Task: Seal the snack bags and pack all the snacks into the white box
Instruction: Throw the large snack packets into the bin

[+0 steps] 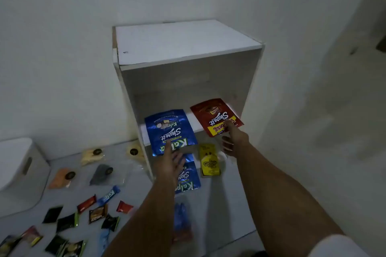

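A blue snack bag [170,129] lies on the shelf of a white open cabinet [188,52], overhanging the front edge. My left hand [170,162] touches its lower edge with straight fingers. Beside it lies a red snack bag [215,115], and my right hand [234,140] touches its lower corner with the forefinger out. A second blue bag [188,177] and a yellow bag [208,160] lie on the floor under the shelf. The white box [20,169], with a handle slot, stands at the far left.
Several small wrapped snacks [98,213] and clear pouches [102,171] are scattered on the floor to the left. A blue and red packet [181,221] lies between my forearms. White walls close in behind and to the right.
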`<state>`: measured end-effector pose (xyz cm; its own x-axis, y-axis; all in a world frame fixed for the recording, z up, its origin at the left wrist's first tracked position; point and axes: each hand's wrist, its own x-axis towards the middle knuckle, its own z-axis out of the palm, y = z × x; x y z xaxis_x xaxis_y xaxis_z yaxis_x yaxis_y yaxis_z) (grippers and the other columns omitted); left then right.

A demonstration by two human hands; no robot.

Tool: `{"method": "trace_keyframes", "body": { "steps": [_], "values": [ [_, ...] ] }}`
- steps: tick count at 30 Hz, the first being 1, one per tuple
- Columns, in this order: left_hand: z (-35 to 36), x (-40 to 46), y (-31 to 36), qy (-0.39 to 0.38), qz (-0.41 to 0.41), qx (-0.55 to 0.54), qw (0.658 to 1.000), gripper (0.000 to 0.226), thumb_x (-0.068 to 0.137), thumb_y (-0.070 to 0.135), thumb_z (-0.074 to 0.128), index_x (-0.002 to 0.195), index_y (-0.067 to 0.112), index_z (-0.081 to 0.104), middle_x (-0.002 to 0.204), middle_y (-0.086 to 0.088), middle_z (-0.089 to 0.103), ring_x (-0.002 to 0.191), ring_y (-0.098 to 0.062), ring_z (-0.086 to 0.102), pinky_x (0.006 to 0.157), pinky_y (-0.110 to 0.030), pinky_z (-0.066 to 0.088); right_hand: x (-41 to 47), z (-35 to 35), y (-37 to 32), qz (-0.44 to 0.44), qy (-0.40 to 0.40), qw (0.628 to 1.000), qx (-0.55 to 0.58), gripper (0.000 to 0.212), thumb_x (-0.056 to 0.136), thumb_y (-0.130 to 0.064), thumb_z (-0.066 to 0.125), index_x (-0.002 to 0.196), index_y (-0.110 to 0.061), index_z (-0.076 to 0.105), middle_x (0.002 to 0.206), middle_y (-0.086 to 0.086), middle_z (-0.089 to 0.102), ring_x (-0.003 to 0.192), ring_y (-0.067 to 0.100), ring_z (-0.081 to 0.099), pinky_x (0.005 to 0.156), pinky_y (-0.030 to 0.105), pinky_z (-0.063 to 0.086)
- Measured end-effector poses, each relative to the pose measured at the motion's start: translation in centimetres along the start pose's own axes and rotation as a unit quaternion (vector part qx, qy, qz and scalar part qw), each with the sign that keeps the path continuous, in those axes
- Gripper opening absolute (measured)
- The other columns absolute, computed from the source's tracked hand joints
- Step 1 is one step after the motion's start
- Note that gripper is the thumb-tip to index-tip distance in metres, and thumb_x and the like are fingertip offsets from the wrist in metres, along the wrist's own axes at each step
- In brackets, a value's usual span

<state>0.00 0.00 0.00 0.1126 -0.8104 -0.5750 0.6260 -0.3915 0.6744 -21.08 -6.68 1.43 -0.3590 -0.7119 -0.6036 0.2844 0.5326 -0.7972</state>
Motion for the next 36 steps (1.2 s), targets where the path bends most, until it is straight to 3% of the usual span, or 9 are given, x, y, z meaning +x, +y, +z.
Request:
{"method": "trace_keyframes", "body": {
  "steps": [4, 11, 14, 17, 24, 28, 32, 34, 36],
  "values": [
    [0.7, 1.1, 0.6, 0.054, 0.02, -0.04, 0.998, 0.025, 0.096, 0.027, 0.067, 0.115, 0.013, 0.06, 0.097, -0.003, 0.071, 0.101, -0.022, 0.069, 0.102, -0.041, 0.05, 1.5, 1.0, -0.8, -0.013, 0.004, 0.997, 0.072, 0.049, 0.071, -0.037, 0.086, 0.106, -0.008, 0.067, 0.095, 0.013, 0.075, 0.077, 0.024, 0.071, 0.075, 0.039, 0.059],
    [-0.6, 2.0, 0.6, 0.078, 0.044, -0.097, 0.991, 0.027, 0.092, 0.0, 0.066, 0.118, 0.002, 0.059, 0.117, -0.016, 0.068, 0.1, -0.03, 0.069, 0.078, -0.036, 0.061, 0.9, 0.7, 0.7, -0.041, 0.003, 0.99, 0.138, 0.03, 0.077, -0.016, 0.083, 0.101, -0.005, 0.069, 0.09, 0.015, 0.077, 0.084, 0.034, 0.075, 0.083, 0.053, 0.059],
    [-1.2, 1.0, 0.0, 0.048, 0.033, -0.081, 0.995, 0.022, 0.092, -0.003, 0.064, 0.112, 0.003, 0.058, 0.109, -0.014, 0.068, 0.092, -0.029, 0.069, 0.079, -0.037, 0.062, -1.6, -0.8, 2.1, -0.045, 0.011, 0.984, 0.173, 0.028, 0.084, -0.008, 0.076, 0.11, -0.005, 0.066, 0.093, 0.014, 0.075, 0.079, 0.028, 0.074, 0.067, 0.042, 0.062],
    [-2.1, -0.6, -1.2, -0.006, 0.001, -0.036, 0.999, 0.028, 0.093, -0.001, 0.064, 0.12, 0.001, 0.058, 0.107, -0.014, 0.069, 0.09, -0.027, 0.071, 0.069, -0.031, 0.064, -5.1, -3.0, 4.2, -0.058, 0.071, 0.975, 0.202, 0.025, 0.088, -0.003, 0.069, 0.112, -0.007, 0.063, 0.087, 0.01, 0.071, 0.073, 0.024, 0.07, 0.056, 0.035, 0.058],
    [-4.7, -5.8, -7.2, -0.118, -0.086, 0.085, 0.986, 0.043, 0.09, -0.005, 0.064, 0.131, 0.001, 0.057, 0.125, -0.018, 0.067, 0.1, -0.031, 0.07, 0.059, -0.031, 0.063, -15.0, -10.5, 12.6, -0.066, 0.224, 0.943, 0.238, 0.016, 0.09, 0.006, 0.058, 0.092, -0.01, 0.062, 0.086, 0.014, 0.069, 0.078, 0.03, 0.069, 0.072, 0.045, 0.06],
    [-5.9, -9.8, -11.9, -0.168, -0.151, 0.185, 0.956, 0.035, 0.092, -0.006, 0.06, 0.126, 0.0, 0.057, 0.118, -0.021, 0.067, 0.1, -0.035, 0.068, 0.053, -0.03, 0.062, -17.4, -17.3, 20.5, -0.027, 0.312, 0.923, 0.223, 0.018, 0.09, 0.0, 0.053, 0.089, -0.015, 0.063, 0.096, 0.016, 0.073, 0.082, 0.029, 0.071, 0.065, 0.044, 0.061],
    [-7.0, -12.6, -16.6, -0.209, -0.192, 0.282, 0.917, 0.028, 0.092, -0.007, 0.059, 0.118, 0.004, 0.058, 0.107, -0.02, 0.069, 0.097, -0.036, 0.069, 0.064, -0.038, 0.063, -23.2, -20.8, 25.3, -0.002, 0.378, 0.902, 0.207, 0.012, 0.099, -0.002, 0.048, 0.103, -0.008, 0.058, 0.106, 0.01, 0.067, 0.102, 0.028, 0.065, 0.085, 0.046, 0.057],
    [-7.4, -13.4, -19.1, -0.226, -0.204, 0.33, 0.894, 0.027, 0.092, -0.007, 0.059, 0.116, 0.006, 0.06, 0.104, -0.019, 0.07, 0.098, -0.037, 0.069, 0.07, -0.04, 0.063, -25.0, -22.5, 28.0, 0.009, 0.415, 0.896, 0.158, 0.013, 0.096, -0.001, 0.053, 0.094, -0.004, 0.065, 0.094, 0.012, 0.068, 0.089, 0.03, 0.067, 0.071, 0.037, 0.058],
    [-7.8, -13.8, -21.7, -0.229, -0.215, 0.368, 0.875, 0.028, 0.091, -0.008, 0.059, 0.117, 0.003, 0.06, 0.105, -0.022, 0.07, 0.088, -0.035, 0.071, 0.062, -0.039, 0.064, -25.6, -24.3, 30.4, 0.034, 0.425, 0.894, 0.136, 0.012, 0.091, -0.005, 0.056, 0.088, -0.005, 0.067, 0.097, 0.019, 0.071, 0.083, 0.033, 0.069, 0.074, 0.047, 0.061]
  ]
}}
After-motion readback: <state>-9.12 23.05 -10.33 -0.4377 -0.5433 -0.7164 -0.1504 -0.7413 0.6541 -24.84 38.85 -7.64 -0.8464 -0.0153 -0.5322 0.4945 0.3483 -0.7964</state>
